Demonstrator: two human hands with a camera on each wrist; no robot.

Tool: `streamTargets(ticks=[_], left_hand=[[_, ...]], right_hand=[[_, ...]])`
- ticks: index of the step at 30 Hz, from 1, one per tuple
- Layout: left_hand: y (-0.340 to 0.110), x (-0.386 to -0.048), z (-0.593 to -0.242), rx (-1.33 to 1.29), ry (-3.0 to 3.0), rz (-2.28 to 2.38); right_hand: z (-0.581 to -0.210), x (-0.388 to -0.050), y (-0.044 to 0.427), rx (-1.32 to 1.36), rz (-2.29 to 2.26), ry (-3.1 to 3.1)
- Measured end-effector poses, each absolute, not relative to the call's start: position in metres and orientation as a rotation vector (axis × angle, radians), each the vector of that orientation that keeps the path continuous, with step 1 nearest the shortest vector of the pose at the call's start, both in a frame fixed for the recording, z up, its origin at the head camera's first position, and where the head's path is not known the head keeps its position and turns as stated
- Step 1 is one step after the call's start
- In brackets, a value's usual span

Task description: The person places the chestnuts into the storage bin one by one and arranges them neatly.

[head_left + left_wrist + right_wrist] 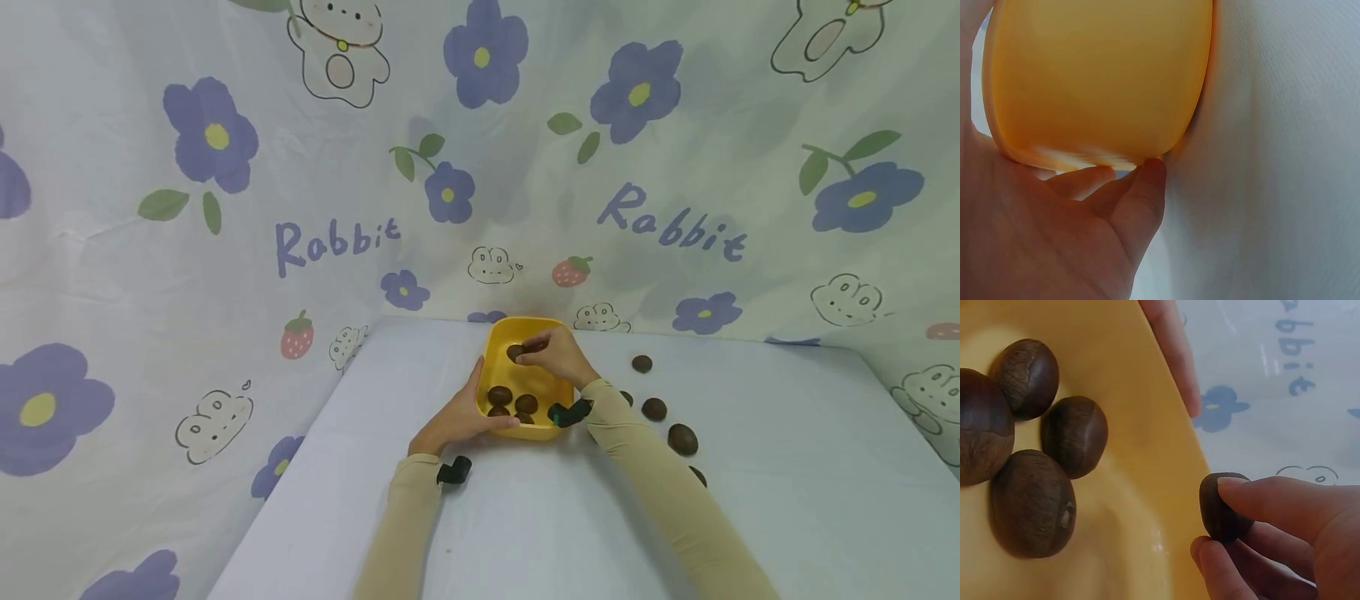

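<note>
Hand, left point(459, 417): gripping yellow container point(536, 433), long axis running near to far; four chestnuts point(1032, 503) in its near half, nearest two partly hidden. Hand, right point(557, 354): pinching one chestnut point(1216, 512) over the far half, height unclear. Loose chestnuts point(682, 439): nearer right hand, two partly behind sleeve point(663, 492).

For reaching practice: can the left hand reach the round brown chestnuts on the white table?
Probably not: the left hand grips a yellow plastic tray; the beige-sleeved right arm blocks the chestnuts.

Yellow container point(1097, 75) cut off atop left wrist view, chestnut point(699, 477) partly hidden by sleeve point(663, 492)
</note>
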State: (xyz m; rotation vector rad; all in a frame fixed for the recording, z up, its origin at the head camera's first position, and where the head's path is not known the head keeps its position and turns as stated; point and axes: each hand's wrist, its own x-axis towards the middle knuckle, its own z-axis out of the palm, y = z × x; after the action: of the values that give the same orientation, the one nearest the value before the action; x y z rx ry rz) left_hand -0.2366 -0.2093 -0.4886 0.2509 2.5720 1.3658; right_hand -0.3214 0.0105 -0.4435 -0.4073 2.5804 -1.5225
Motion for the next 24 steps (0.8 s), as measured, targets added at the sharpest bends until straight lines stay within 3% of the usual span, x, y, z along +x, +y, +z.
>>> streamTargets(ticks=[24], left_hand=[[-0.209, -0.234, -0.485, 0.261, 2.563, 1.362]], right_hand=[[-0.449, -0.321, -0.005, -0.526, -1.323, 2.621]])
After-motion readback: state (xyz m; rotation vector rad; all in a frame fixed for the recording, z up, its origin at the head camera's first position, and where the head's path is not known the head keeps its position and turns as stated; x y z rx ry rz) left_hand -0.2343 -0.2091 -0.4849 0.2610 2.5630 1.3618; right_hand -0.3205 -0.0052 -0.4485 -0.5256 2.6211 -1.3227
